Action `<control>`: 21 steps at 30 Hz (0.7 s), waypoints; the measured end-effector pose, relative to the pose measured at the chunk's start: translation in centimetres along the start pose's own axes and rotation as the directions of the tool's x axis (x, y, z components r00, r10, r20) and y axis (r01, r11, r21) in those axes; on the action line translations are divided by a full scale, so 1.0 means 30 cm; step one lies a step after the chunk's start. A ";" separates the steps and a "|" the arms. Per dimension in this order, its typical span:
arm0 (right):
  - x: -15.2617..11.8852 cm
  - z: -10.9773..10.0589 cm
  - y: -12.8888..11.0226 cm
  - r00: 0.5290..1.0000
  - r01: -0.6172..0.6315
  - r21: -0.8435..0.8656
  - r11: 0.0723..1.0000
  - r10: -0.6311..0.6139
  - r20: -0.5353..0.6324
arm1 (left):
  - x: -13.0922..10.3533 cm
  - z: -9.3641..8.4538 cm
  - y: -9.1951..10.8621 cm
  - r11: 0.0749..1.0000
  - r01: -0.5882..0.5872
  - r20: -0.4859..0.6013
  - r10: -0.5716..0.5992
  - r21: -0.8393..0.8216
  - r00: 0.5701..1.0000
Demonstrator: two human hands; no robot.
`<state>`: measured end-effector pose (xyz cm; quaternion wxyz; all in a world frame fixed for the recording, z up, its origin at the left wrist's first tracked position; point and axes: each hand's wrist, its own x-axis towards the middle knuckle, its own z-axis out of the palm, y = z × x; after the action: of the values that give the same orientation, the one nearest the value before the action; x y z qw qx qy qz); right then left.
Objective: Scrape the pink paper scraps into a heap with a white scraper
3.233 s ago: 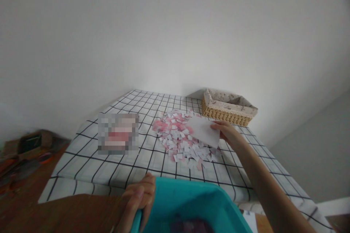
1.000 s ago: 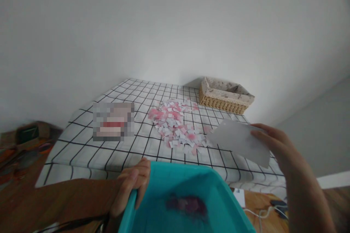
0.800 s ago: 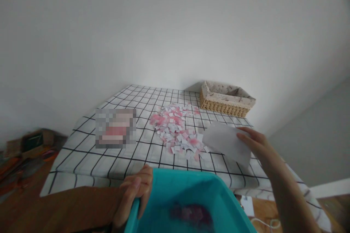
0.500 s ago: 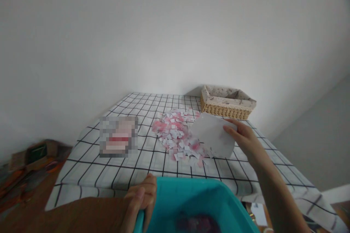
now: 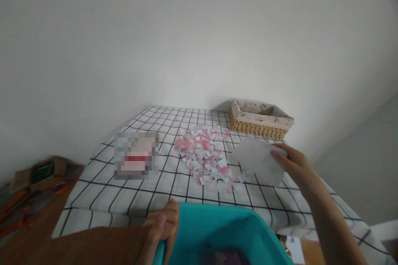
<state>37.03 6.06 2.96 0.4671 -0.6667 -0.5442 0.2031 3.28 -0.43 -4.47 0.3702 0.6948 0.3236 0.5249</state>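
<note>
My left hand (image 5: 163, 225) is wrapped round the rim of a teal plastic bin (image 5: 217, 215) at the table's front edge. Dark purplish contents, blurred, lie at the bottom of the bin. In my right hand (image 5: 290, 161) is a thin white sheet (image 5: 259, 159), pinched between thumb and fingers and tilted over the right side of the table. To the left of the sheet a loose pile of white and pink paper scraps (image 5: 202, 153) lies spread on the cloth, with a few pieces near the sheet's lower left edge.
A woven basket (image 5: 259, 126) with a patterned fabric lining stands at the back right against the wall. A pixelated item (image 5: 137, 155) lies on the left of the checked tablecloth (image 5: 124, 194). Boxes and orange objects (image 5: 37, 178) sit low at the far left.
My right hand has moved to the right with the white sheet, away from the pile of scraps. My left hand keeps its grip on the bin's rim.
</note>
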 end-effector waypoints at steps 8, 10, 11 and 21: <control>-0.018 0.068 -0.033 0.972 -0.150 0.163 0.975 0.115 0.207 | 0.033 -0.001 0.051 0.996 -0.071 0.031 0.073 -0.062 0.997; -0.023 0.095 -0.036 0.972 -0.142 0.186 0.972 0.101 0.213 | 0.030 -0.002 0.053 0.997 -0.050 0.053 0.053 -0.055 0.997; -0.026 0.105 -0.038 0.973 -0.135 0.199 0.971 0.092 0.214 | 0.030 -0.002 0.055 0.997 -0.048 0.041 0.050 -0.056 0.998; -0.051 0.005 -0.088 0.991 -0.128 0.240 0.962 0.114 0.072 | 0.045 -0.004 0.067 0.994 -0.085 0.028 0.087 -0.062 0.996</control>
<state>35.02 4.65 4.75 0.5165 -0.6301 -0.4865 0.3155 3.61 -0.32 -2.07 0.3730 0.7044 0.2718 0.5393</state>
